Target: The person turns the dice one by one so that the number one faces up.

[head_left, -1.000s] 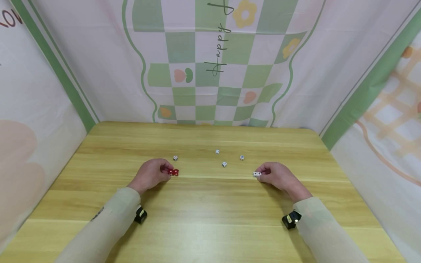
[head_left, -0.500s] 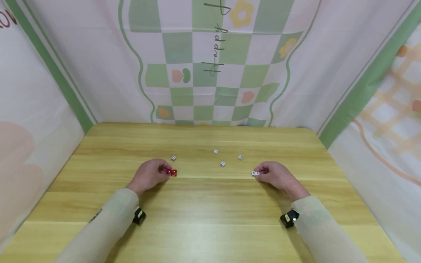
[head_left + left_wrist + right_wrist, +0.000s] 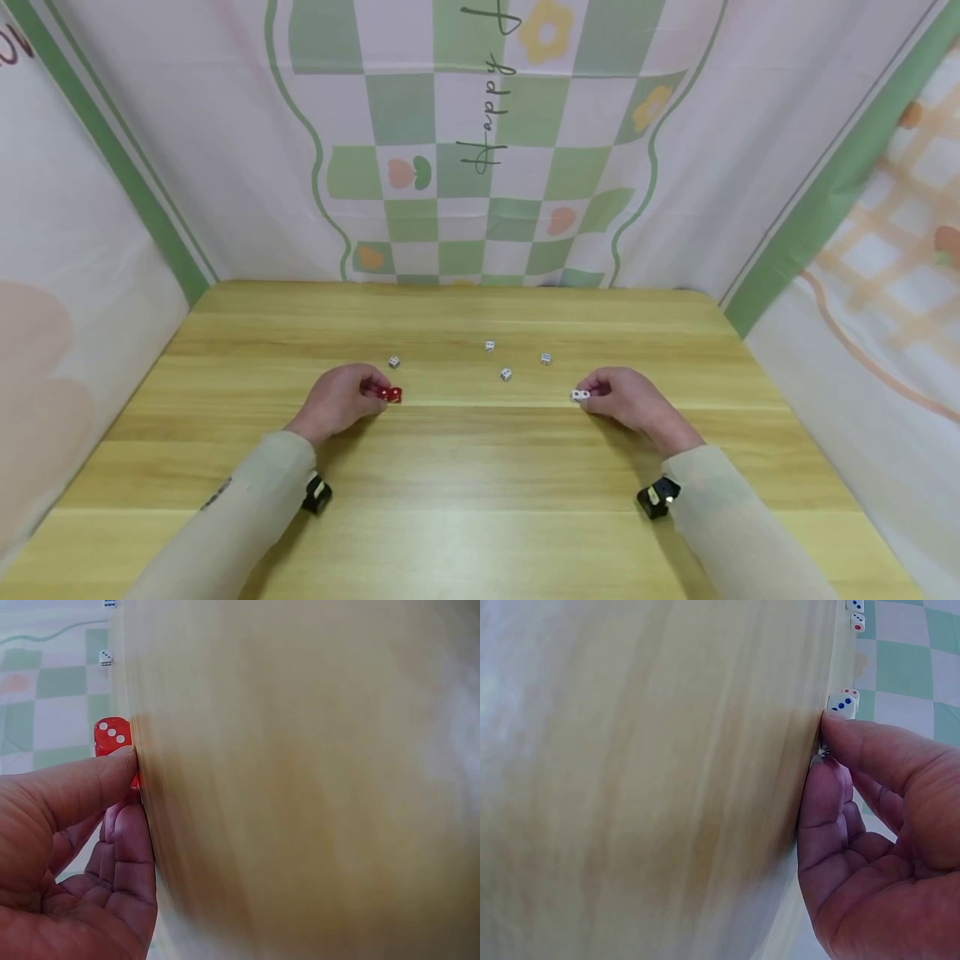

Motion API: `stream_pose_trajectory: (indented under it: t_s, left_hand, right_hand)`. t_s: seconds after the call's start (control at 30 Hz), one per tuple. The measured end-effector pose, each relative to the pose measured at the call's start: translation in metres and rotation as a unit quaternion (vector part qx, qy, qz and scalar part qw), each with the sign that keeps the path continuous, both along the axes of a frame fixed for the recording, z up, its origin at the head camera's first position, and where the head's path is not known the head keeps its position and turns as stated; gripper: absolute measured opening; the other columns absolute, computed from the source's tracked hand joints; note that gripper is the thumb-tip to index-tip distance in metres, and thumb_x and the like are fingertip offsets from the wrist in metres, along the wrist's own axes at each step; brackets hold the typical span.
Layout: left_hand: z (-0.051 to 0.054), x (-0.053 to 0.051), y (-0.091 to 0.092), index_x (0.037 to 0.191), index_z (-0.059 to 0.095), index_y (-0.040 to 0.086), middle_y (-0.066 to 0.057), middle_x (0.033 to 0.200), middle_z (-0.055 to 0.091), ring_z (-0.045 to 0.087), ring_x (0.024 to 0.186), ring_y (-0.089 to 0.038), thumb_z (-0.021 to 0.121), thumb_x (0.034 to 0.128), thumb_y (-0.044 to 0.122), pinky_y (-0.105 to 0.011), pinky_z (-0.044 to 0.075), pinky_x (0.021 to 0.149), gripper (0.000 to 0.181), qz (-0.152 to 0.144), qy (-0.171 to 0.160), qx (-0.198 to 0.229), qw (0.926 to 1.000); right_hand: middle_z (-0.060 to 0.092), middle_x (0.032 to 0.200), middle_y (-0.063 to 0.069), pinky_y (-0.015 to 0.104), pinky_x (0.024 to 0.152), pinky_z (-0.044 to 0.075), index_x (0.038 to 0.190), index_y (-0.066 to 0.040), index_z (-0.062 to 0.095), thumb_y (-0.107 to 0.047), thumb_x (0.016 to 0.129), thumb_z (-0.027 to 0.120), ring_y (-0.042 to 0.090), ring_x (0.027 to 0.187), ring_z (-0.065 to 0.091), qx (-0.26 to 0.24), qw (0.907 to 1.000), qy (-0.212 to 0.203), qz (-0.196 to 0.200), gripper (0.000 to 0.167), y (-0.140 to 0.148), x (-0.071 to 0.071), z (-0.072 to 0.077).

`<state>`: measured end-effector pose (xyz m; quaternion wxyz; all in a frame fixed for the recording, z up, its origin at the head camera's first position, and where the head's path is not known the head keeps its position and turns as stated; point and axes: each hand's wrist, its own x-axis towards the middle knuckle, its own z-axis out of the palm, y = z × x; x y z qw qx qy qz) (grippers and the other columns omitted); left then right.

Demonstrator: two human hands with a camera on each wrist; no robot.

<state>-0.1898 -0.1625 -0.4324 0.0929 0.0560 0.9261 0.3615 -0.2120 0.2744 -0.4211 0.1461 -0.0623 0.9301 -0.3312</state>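
On the left side of the table, my left hand (image 3: 341,402) pinches a red die (image 3: 383,392) between thumb and fingers. A second red die (image 3: 396,395) lies against its inner side; in the left wrist view, white pips show on a red die (image 3: 112,733) just past the thumb tip. Across from it, my right hand (image 3: 628,402) pinches a white die (image 3: 585,395), with another white die (image 3: 575,396) touching it. Blue pips show on the white die (image 3: 844,705) in the right wrist view. The fingertips partly cover the pinched dice in both wrist views.
Beyond the hands, loose white dice lie apart: one die (image 3: 393,362) near the left hand, others at the middle (image 3: 490,345), nearer (image 3: 506,375) and right (image 3: 546,358). Patterned cloth (image 3: 465,167) hangs behind the wooden table (image 3: 465,467).
The whole view has shifted slightly, so everything appears a little further left. Both hands keep their pinch, and the dice stay in place on the table.
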Motion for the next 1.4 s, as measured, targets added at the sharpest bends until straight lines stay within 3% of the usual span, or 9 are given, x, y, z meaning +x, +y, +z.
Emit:
stream_pose_trajectory:
  t_s: [0.33,1.03,1.4]
  left_hand:
    - [-0.0017,-0.0003,0.0007,0.104,0.076,0.010,-0.001,0.089,0.069,0.056,0.078,-0.017,0.078,0.0887,0.007,-0.031,0.047,0.071,0.016,-0.007,0.015,-0.009,0.9998]
    - [-0.0001,0.0007,0.0007,0.103,0.076,0.010,-0.001,0.089,0.069,0.056,0.078,-0.018,0.077,0.0880,0.005,-0.031,0.046,0.070,0.016,-0.002,0.012,-0.005,0.9999]
    - [-0.0012,0.0008,0.0016,0.104,0.075,0.011,-0.002,0.091,0.069,0.056,0.079,-0.018,0.076,0.0888,0.004,-0.031,0.047,0.070,0.016,0.005,0.000,-0.005,1.0000]
  right_hand:
    - [0.069,0.103,0.006,0.034,0.083,0.048,0.109,-0.008,0.074,-0.013,0.095,0.074,0.021,0.093,0.058,0.004,1.0000,0.000,-0.002,0.014,-0.0002,-0.0018,-0.0021]
    - [0.070,0.103,0.008,0.032,0.083,0.049,0.109,-0.006,0.073,-0.013,0.094,0.075,0.021,0.093,0.059,-0.017,0.9998,0.002,0.005,0.016,-0.0004,-0.0016,-0.0021]
    - [0.071,0.105,0.009,0.033,0.083,0.050,0.118,-0.003,0.070,-0.013,0.090,0.080,0.020,0.094,0.063,-0.024,0.9996,0.008,0.008,0.031,0.0034,0.0002,0.0013]
